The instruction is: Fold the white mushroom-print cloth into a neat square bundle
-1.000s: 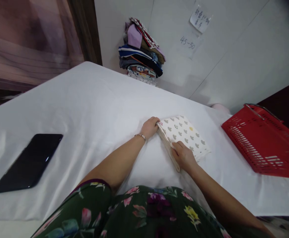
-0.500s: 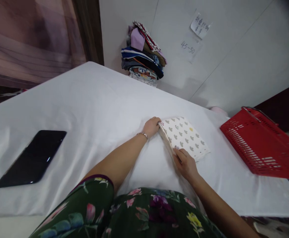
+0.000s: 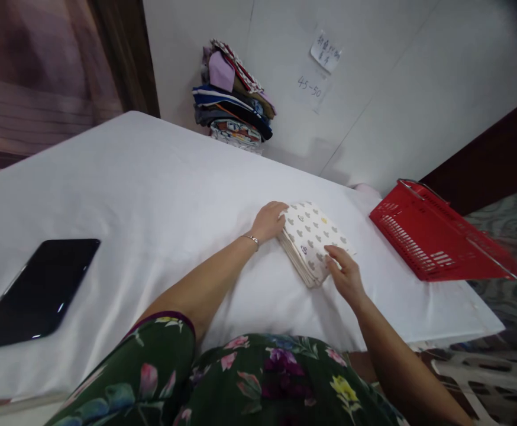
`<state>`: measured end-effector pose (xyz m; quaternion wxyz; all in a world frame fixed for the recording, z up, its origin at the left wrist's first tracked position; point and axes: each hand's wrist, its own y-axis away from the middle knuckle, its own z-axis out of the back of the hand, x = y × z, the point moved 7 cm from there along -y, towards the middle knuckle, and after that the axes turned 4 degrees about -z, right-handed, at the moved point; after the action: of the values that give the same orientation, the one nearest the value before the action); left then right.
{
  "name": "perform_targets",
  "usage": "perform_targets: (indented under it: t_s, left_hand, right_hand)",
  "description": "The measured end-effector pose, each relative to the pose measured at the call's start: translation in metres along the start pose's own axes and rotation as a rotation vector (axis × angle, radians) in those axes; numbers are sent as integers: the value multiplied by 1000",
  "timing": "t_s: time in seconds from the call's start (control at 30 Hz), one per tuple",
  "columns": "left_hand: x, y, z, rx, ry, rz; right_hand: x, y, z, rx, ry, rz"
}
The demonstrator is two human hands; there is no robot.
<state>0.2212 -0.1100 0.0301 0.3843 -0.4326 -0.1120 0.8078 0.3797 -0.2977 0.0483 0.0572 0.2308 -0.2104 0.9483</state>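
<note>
A folded white cloth (image 3: 314,231) with grey prints and one yellow print lies on the white-covered table (image 3: 165,177). Its layered edge faces me. My left hand (image 3: 269,221), with a bracelet at the wrist, grips the cloth's upper left corner, the fingertips partly hidden at its edge. At the right side of the cloth, my right hand (image 3: 343,273) has its thumb and index finger apart, with the fingertips at the top surface.
A red basket (image 3: 436,236) stands at the table's right end. On the left lies a black glossy tablet-like slab (image 3: 39,290). Stacked folded clothes (image 3: 236,106) sit beyond the far edge by the wall. A white plastic chair (image 3: 484,378) is at the lower right.
My right hand has let go of the cloth's near edge and moved to its right side, its fingers opening. The cloth looks more compact. The camera view has shifted.
</note>
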Motion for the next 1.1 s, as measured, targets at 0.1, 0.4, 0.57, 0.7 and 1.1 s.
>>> perform_targets:
  t_s: [0.1, 0.4, 0.57, 0.7, 1.1]
  left_hand:
    - [-28, 8, -20, 138, -111, -177]
    - [-19, 16, -40, 242, -241, -222]
    - [-19, 15, -42, 246, -232, -208]
    - [-19, 16, -42, 272, -254, -198]
    - [-19, 18, -44, 378, -333, -160]
  right_hand:
    - [2, 20, -33, 194, 227, 116]
    - [-4, 22, -34, 301, 180, 57]
    - [-31, -32, -15, 126, 194, -63]
    - [-76, -51, -22, 166, 403, -262]
    - [-88, -94, -29, 221, 356, -323]
